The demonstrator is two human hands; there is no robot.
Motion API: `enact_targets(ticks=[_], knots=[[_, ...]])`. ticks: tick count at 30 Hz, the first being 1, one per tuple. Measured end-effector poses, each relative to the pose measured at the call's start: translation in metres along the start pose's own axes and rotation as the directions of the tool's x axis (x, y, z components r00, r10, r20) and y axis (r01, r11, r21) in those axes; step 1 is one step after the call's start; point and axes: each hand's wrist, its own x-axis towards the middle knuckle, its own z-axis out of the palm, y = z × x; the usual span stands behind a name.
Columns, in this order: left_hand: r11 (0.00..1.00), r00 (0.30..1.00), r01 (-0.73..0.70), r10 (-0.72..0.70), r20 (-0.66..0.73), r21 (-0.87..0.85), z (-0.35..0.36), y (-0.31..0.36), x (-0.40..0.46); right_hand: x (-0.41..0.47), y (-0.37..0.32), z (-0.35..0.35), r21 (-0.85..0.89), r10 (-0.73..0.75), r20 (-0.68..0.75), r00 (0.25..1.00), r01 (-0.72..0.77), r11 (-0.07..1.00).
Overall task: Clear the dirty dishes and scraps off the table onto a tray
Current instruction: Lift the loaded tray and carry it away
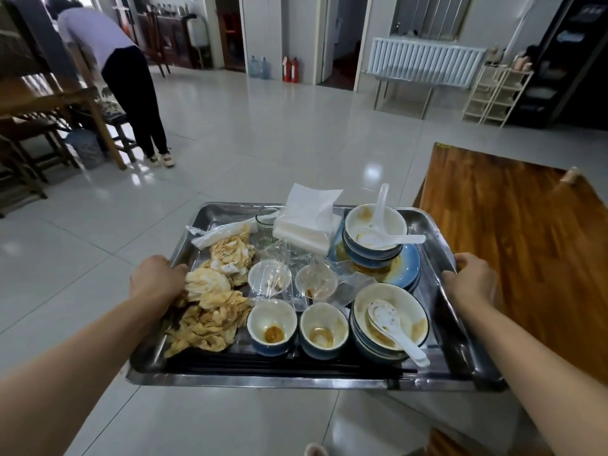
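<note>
I have the rectangular stainless-steel tray [437, 373] held up off the floor, clear of the brown wooden desk [513, 225], which sits just to its right. My left hand [156, 279] grips the tray's left rim, fingers curled over the edge beside the heap of crumpled, sauce-stained paper napkins [214, 301]. My right hand [472, 278] grips the right rim the same way.

On the tray, nearest me, black chopsticks [296, 365] lie along the front wall. Behind them stand two small blue-and-cream sauce cups [271, 325] with brown residue, and to their right a stack of cream bowls with dark rims [411, 311] carrying a white ceramic spoon [391, 325]. Farther back on the right, another stack of dirty bowls [375, 240] rests on a blue plate [409, 263], with white spoons [381, 209] inside the top bowl. A white tissue pack [306, 222] and a clear glass [267, 216] stand at the back centre. Between them and the cups lie what look like clear plastic cups and wrappers [289, 278], though the glare makes them hard to read.

Across the tiled room a person in a lilac top [108, 41] bends over a dark wooden table.
</note>
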Motion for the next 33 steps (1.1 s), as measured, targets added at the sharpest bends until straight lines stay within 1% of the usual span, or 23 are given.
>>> enact_targets(ticks=[4, 7, 9, 11, 16, 18, 22, 25, 28, 31, 33], knots=[[0.999, 0.999, 0.035, -0.035, -0.016, -0.014, 0.014, 0.030, 0.048, 0.054, -0.033, 0.034, 0.030, -0.028, 0.035, 0.999, 0.027, 0.999], [0.997, 0.997, 0.069, -0.070, -0.019, -0.040, 0.021, 0.051, 0.084, 0.095, -0.057, 0.055, 0.024, -0.058, 0.060, 0.997, 0.057, 0.998], [0.997, 0.997, 0.075, -0.076, -0.021, -0.019, 0.024, 0.065, 0.106, 0.118, -0.077, 0.069, 0.021, -0.075, 0.071, 0.995, 0.074, 0.997], [0.995, 0.995, 0.089, -0.090, -0.040, -0.034, 0.027, 0.078, 0.139, 0.147, -0.099, 0.091, 0.023, -0.095, 0.069, 0.993, 0.094, 0.995], [0.996, 0.996, 0.085, -0.085, -0.042, 0.003, 0.029, 0.097, 0.208, 0.192, -0.142, 0.135, 0.032, -0.076, 0.092, 0.993, 0.073, 0.997], [0.995, 0.995, 0.093, -0.094, -0.037, -0.018, 0.031, 0.107, 0.246, 0.211, -0.165, 0.159, 0.034, -0.072, 0.092, 0.993, 0.069, 0.997], [0.998, 0.998, 0.058, -0.058, -0.013, -0.025, 0.030, 0.132, 0.327, 0.253, -0.206, 0.209, -0.008, -0.063, 0.070, 0.996, 0.063, 0.998], [1.000, 1.000, 0.013, -0.013, -0.001, -0.013, 0.026, 0.155, 0.384, 0.280, -0.236, 0.238, -0.006, -0.018, 0.031, 0.999, 0.019, 1.000], [1.000, 1.000, -0.019, 0.020, -0.009, 0.020, 0.027, 0.178, 0.440, 0.310, -0.267, 0.265, -0.042, 0.004, -0.004, 1.000, -0.004, 0.999], [0.998, 1.000, -0.027, 0.028, -0.013, 0.050, 0.035, 0.203, 0.494, 0.354, -0.294, 0.293, -0.071, -0.001, -0.020, 1.000, -0.001, 0.997], [0.998, 1.000, -0.018, 0.019, -0.009, 0.056, 0.042, 0.218, 0.524, 0.379, -0.310, 0.310, -0.056, 0.010, -0.015, 1.000, -0.010, 0.998]])
